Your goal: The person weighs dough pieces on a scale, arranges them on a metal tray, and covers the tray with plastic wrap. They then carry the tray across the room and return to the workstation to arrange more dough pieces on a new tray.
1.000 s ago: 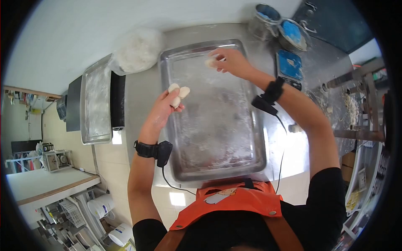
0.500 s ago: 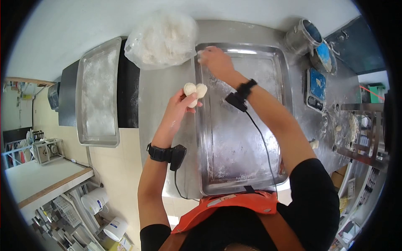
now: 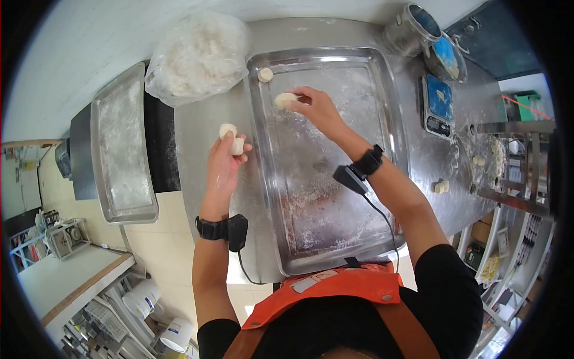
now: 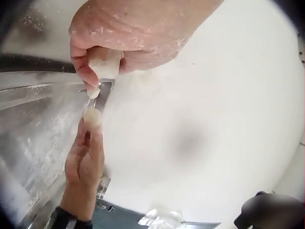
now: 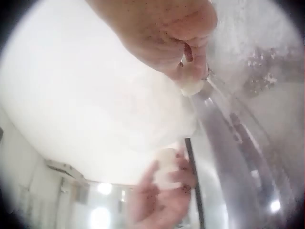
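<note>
Over the left part of a large floured metal baking tray (image 3: 335, 155), my right hand (image 3: 318, 112) pinches a pale dough ball (image 3: 284, 100) between thumb and fingertips. The right wrist view shows this dough ball (image 5: 192, 87) at the fingertips. A single dough ball (image 3: 265, 75) sits inside the tray's far left corner. Left of the tray, my left hand (image 3: 223, 167) holds two more dough balls (image 3: 237, 146), with thumb and fingers curled about them. Flour coats the skin of this hand in the left wrist view, where one held dough ball (image 4: 105, 62) shows largest.
A clear plastic bag (image 3: 200, 60) of pale contents stands beside the tray's far left corner. Another floured tray (image 3: 98, 143) is farther left. On the right are a digital scale (image 3: 439, 99), a metal pot (image 3: 412, 30), a bowl (image 3: 448, 60) and dough pieces (image 3: 441, 187).
My right hand went to the tray's far left corner, where a dough ball now lies, then came back toward me with another. My left hand shows two dough balls instead of three.
</note>
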Motion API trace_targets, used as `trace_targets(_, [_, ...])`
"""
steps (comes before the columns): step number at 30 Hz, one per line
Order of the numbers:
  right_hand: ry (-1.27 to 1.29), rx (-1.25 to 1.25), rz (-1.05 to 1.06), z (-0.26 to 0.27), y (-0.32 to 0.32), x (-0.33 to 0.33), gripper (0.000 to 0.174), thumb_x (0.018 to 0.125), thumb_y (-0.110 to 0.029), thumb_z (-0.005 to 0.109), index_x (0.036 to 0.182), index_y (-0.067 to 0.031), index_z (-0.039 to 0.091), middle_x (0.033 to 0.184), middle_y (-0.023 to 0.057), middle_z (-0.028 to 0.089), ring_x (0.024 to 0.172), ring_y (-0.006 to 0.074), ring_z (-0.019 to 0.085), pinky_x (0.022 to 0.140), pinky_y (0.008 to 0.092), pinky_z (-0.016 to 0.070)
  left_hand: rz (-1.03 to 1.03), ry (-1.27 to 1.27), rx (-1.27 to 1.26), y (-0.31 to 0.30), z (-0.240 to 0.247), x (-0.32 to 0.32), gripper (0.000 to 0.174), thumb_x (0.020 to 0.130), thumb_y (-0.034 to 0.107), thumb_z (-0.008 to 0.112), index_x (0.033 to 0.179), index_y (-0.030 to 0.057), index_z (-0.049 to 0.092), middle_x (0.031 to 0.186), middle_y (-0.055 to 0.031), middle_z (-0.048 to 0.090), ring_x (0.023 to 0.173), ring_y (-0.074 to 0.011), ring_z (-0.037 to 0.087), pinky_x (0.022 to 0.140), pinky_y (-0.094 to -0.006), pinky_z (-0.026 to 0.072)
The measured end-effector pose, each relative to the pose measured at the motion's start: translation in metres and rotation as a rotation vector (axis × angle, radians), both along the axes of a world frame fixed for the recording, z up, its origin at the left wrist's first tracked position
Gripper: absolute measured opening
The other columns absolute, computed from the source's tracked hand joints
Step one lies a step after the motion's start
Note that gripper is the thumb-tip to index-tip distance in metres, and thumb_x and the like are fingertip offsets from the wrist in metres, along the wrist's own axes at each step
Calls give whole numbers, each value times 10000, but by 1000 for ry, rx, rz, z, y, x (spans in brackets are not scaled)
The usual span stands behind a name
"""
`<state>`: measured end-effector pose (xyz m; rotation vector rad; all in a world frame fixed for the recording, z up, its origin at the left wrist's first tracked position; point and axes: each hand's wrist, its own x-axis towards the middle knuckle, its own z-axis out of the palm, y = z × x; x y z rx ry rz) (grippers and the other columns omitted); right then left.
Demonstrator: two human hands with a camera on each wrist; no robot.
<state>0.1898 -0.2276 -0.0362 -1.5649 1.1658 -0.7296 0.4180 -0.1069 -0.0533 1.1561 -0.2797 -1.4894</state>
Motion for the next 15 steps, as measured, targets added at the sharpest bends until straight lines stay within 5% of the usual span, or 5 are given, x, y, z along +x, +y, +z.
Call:
trace_targets(7, [498,-863,53,-42,-21,54,233,853,-203,620,1035,-69,673,1059,121,613,947,306,570,862,381,459,-242,-182,-27,18,59,-15,366,896,142,536,1235,13,489,1084,-85,605,827,-145,616,618,-243,455])
trace_targets(10, [284,-648,61,-2,7,44,245,861,-221,620,1048,-70,667,1087,102,610,1019,287,559,885,378,450,-371,-308,-1,13,54,-8,474,883,114,541,1330,11,423,1097,-83,614,828,-128,612,624,-232,450])
trace_targets(13, [50,-364,442,17,50,32,260,861,-220,630,1069,-66,659,1098,127,594,1008,268,578,874,363,463,-506,-412,-52,13,55,-21,578,877,99,547,1408,10,335,1092,-86,625,830,-120,611,629,-227,454])
trace_targets(15, [73,-150,448,32,60,18,264,857,-199,637,1083,-62,654,1081,121,595,989,254,593,848,349,480,-601,-493,-85,12,51,-28,630,878,94,549,1441,8,280,1080,-84,631,828,-119,610,631,-228,458])
